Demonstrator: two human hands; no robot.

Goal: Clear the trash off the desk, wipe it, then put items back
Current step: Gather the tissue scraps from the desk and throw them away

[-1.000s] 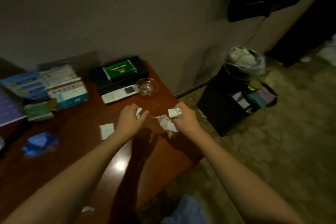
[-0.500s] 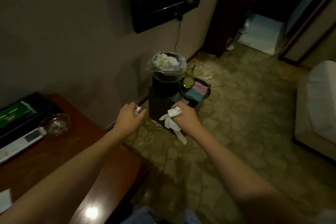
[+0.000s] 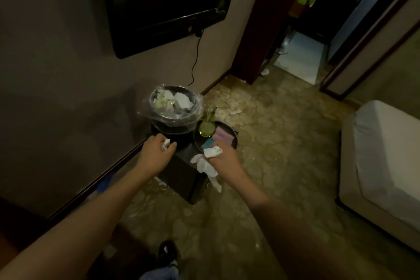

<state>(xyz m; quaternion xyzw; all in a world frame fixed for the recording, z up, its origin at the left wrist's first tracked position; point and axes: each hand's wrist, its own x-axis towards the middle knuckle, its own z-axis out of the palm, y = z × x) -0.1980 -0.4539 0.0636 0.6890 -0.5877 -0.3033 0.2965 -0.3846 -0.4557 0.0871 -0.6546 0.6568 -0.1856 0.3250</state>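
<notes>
Clutched a small paper wad in the left hand (image 3: pixel 156 154) and crumpled tissues (image 3: pixel 208 161) in the right hand (image 3: pixel 223 160), bin (image 3: pixel 176 107) lying just ahead and slightly left, nearer the left.

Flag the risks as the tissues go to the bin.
1. The trash bin already looks close to full of paper, so new wads may roll off onto the floor.
2. A loose strip trails below the crumpled tissue in the right hand; it could tear away or miss the rim.
3. The round tray holding a green bottle sits right beside the bin, so a poor drop may land there.
</notes>
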